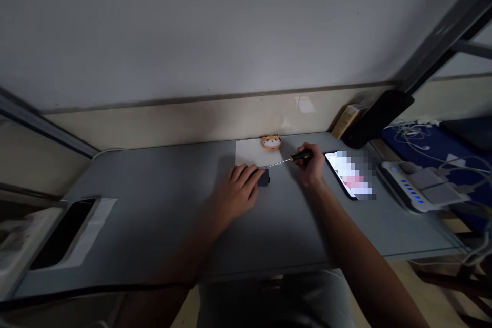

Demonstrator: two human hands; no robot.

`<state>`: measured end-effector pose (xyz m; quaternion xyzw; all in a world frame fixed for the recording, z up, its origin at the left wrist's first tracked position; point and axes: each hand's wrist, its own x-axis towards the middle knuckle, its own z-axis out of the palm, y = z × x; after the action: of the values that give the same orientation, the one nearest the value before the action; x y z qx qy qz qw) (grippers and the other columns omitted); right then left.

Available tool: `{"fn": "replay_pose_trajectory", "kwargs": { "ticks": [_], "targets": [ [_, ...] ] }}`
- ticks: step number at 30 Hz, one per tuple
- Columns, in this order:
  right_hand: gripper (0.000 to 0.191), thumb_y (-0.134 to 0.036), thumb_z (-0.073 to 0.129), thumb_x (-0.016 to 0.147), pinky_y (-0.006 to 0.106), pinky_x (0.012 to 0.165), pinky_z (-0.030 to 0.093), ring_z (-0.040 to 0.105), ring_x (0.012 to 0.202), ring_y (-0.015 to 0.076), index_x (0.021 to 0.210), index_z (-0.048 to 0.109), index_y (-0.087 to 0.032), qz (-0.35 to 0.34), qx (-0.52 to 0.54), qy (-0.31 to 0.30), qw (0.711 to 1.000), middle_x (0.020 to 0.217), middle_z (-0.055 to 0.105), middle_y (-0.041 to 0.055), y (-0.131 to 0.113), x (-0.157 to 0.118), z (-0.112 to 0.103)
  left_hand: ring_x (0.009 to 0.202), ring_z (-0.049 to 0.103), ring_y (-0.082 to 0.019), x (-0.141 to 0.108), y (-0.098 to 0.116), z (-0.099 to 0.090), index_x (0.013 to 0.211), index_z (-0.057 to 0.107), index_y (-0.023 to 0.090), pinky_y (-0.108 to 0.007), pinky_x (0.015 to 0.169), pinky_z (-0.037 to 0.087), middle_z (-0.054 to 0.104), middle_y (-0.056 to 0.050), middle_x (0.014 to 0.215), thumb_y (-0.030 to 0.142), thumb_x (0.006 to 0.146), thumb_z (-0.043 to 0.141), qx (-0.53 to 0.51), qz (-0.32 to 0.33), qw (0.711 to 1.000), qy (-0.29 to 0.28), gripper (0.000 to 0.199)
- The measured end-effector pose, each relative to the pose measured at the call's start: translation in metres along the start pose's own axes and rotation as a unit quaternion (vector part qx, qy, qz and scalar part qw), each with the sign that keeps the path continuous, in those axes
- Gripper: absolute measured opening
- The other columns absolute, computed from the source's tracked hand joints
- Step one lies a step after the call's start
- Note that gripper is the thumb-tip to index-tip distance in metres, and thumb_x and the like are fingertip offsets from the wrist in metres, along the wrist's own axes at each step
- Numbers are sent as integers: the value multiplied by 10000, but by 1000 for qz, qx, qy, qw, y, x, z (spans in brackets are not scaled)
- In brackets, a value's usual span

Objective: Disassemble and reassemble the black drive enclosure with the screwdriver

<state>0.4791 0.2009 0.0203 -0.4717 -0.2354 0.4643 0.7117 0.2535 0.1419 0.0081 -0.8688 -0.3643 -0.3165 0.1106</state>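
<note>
My left hand [240, 189] is closed over a small dark grey box-like object [264, 178] on the desk, its fingers hiding the left part. A small dark knob sticks out at the object's right end. In my right hand [313, 166] is a screwdriver [295, 157] with a black and yellow handle. Its thin metal shaft points left, and the tip is at or just above the upper edge of the dark object; I cannot tell whether they touch. Behind them lies a white sheet of paper [248, 151] bearing an orange animal-face case [271, 142].
A lit phone [342, 174] lies right of my right hand, then a white power strip [407, 189] with plugs and cables. A black speaker-like object [376, 118] and a yellowish box [345, 120] stand at the back right. A dark tablet-like slab [65, 233] lies far left.
</note>
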Motion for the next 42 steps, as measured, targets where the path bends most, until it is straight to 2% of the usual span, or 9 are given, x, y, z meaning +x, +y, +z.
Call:
{"fn": "replay_pose_trajectory", "kwargs": {
  "ticks": [7, 12, 16, 19, 25, 28, 32, 37, 42],
  "targets": [
    [220, -366, 654, 706, 250, 370, 262, 367, 398, 67, 605, 508, -235, 32, 35, 46, 998, 579, 581, -44, -5, 0, 4, 1165, 626, -267, -2, 2, 2, 1432, 601, 171, -413, 1014, 481, 738, -114, 1268, 102, 993, 457, -2, 27, 999, -31, 467],
    [204, -370, 642, 717, 250, 371, 216, 371, 391, 73, 610, 534, -235, 42, 28, 75, 996, 537, 553, -52, -6, 2, 5, 1207, 635, -249, -2, 0, 0, 1455, 564, 178, -390, 1017, 502, 730, -117, 1273, 83, 979, 462, -63, 14, 998, 2, 496],
    [248, -430, 646, 737, 248, 365, 215, 366, 384, 81, 614, 539, -243, 22, 1, 97, 995, 502, 526, -60, -3, 5, 1, 1230, 633, -266, -5, -8, -4, 1367, 595, 232, -442, 1066, 501, 687, -113, 1298, 131, 929, 564, -148, -74, 986, 14, 451],
    [278, -461, 643, 747, 244, 368, 230, 367, 382, 84, 617, 527, -244, -7, -24, 92, 995, 510, 538, -58, -7, 9, -1, 1146, 674, -240, -9, -20, 2, 1254, 581, 223, -398, 996, 550, 688, -100, 1225, 153, 887, 628, -259, -159, 953, -7, 376],
    [349, -539, 611, 774, 228, 443, 317, 468, 487, 100, 622, 555, -230, -175, -91, 100, 975, 578, 582, -31, -33, -7, -11, 898, 712, -183, -11, -36, 24, 1119, 564, 216, -300, 787, 584, 699, -38, 990, 270, 910, 718, -389, -282, 876, -38, 265],
    [399, -522, 591, 812, 250, 449, 272, 389, 455, 101, 546, 560, -227, -241, -145, 67, 957, 494, 469, -43, -38, -30, -19, 900, 693, -186, -11, -36, 28, 1121, 614, 206, -324, 809, 581, 690, -34, 963, 298, 939, 709, -325, -303, 896, -22, 224],
    [429, -454, 571, 837, 288, 502, 334, 467, 499, 141, 466, 571, -240, -303, -236, -35, 923, 481, 518, 1, -30, -57, -29, 958, 664, -206, -12, -35, 28, 999, 670, 196, -373, 884, 570, 674, -45, 966, 327, 996, 650, -223, -251, 941, -51, 132],
    [445, -461, 541, 854, 312, 526, 349, 435, 462, 143, 462, 589, -256, -312, -349, -138, 873, 456, 510, 4, -26, -71, -29, 1016, 633, -217, -13, -35, 27, 1035, 693, 191, -395, 951, 548, 659, -59, 1010, 366, 1051, 574, -165, -204, 962, -79, 212],
    [457, -475, 530, 858, 319, 534, 356, 450, 458, 145, 457, 578, -260, -311, -372, -148, 862, 456, 519, 6, -30, -73, -25, 1047, 628, -230, -13, -35, 24, 1124, 691, 197, -409, 968, 541, 681, -67, 1051, 348, 1082, 503, -151, -172, 969, -92, 244]
  ]
}}
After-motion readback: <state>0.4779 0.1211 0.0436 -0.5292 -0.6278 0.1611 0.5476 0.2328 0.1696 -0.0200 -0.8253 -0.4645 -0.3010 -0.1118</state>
